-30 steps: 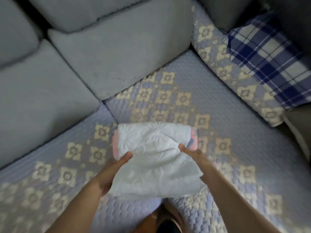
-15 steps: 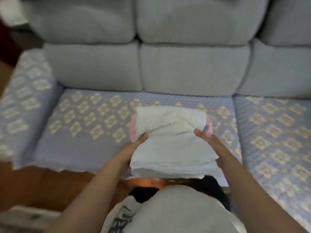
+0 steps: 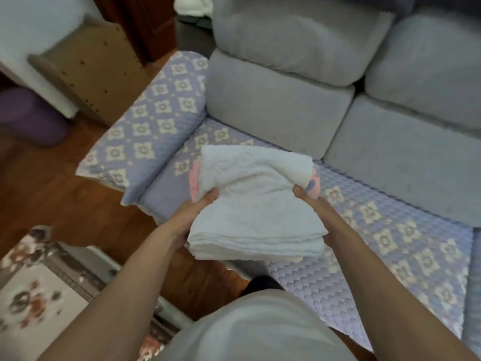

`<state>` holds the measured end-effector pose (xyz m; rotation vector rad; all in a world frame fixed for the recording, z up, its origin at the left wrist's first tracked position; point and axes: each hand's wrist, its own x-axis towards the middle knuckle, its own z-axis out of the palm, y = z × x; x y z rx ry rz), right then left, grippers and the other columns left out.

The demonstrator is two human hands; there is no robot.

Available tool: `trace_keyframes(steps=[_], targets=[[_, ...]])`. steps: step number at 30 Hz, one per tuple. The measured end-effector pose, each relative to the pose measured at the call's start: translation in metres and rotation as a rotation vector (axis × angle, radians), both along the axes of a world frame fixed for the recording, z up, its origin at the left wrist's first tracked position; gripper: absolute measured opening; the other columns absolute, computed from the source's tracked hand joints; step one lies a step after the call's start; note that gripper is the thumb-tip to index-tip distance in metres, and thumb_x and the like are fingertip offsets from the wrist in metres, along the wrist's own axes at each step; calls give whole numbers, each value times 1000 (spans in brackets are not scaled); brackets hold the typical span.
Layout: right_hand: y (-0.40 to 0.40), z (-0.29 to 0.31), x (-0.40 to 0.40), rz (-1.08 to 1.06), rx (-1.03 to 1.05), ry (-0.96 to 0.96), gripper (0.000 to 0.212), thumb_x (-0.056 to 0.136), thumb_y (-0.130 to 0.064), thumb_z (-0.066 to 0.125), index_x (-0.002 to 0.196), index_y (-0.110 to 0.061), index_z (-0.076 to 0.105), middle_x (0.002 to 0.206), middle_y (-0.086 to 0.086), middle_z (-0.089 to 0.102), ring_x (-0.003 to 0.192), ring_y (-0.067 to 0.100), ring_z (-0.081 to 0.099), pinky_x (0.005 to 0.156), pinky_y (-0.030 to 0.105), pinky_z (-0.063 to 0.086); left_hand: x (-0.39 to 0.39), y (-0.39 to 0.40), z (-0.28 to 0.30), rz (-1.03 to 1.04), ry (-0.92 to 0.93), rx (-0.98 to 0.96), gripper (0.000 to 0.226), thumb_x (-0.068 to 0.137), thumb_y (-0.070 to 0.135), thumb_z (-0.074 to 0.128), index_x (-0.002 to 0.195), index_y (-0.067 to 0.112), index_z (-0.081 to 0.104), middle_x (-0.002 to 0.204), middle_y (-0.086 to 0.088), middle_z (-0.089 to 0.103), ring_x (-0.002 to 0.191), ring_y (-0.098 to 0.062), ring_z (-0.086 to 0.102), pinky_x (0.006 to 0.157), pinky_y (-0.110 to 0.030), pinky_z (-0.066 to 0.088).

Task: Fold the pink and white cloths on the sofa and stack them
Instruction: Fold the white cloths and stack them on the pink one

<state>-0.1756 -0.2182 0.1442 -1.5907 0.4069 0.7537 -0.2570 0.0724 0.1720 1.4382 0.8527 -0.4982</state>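
A folded white cloth [image 3: 256,201] lies on top of a folded pink cloth [image 3: 194,181], whose edges peek out at the left and right sides. I hold this stack in the air above the front of the sofa seat [image 3: 390,246]. My left hand [image 3: 192,212] grips the stack's left side, thumb on top and fingers hidden underneath. My right hand [image 3: 311,201] grips the right side the same way.
The sofa has a lilac quilted cover with cream flower motifs, a covered armrest [image 3: 145,131] at left and grey back cushions [image 3: 281,110]. Wooden floor [image 3: 52,188] lies at left, with a patterned rug [image 3: 39,293] and a pegboard panel [image 3: 88,71].
The view has swung left along the sofa, from the corner with the plaid cushion to the armrest end. Both hands keep their grip on the stack.
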Motion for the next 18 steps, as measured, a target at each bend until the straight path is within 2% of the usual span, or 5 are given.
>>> trace_keyframes(steps=[4, 6, 8, 13, 18], targets=[[83, 8, 38, 136, 7, -13, 78, 62, -77, 74, 116, -21, 70, 109, 1, 76, 97, 18, 74, 88, 41, 59, 4, 76, 2, 119, 3, -55, 84, 62, 76, 78, 126, 22, 63, 111, 2, 75, 102, -20, 72, 90, -37, 56], [132, 13, 52, 161, -22, -30, 77, 62, -77, 72, 115, -20, 69, 108, -2, 75, 95, 15, 74, 83, 35, 59, 6, 119, 1, 153, -37, -75, 76, 63, 74, 78, 122, 28, 65, 115, 4, 75, 102, -16, 72, 94, -39, 54], [188, 9, 68, 199, -18, -39, 73, 66, -75, 71, 113, -19, 69, 106, -2, 75, 93, 14, 74, 82, 34, 59, 13, 170, -2, 194, -95, -54, 50, 74, 65, 73, 111, 32, 67, 104, 9, 77, 90, -8, 74, 84, -33, 54], [347, -17, 95, 173, -154, -59, 71, 82, -74, 59, 124, -16, 60, 105, 2, 64, 74, 7, 59, 56, 23, 46, 42, 315, -26, 270, -101, 10, 41, 84, 57, 66, 103, 20, 67, 76, 12, 76, 77, -9, 71, 64, -25, 50], [455, -16, 104, 61, -194, 22, 67, 82, -74, 57, 119, -19, 55, 94, -2, 64, 72, 11, 58, 55, 24, 45, 81, 428, -13, 143, -34, 49, 45, 75, 57, 68, 94, 17, 61, 59, 10, 71, 57, -5, 67, 59, -26, 45]])
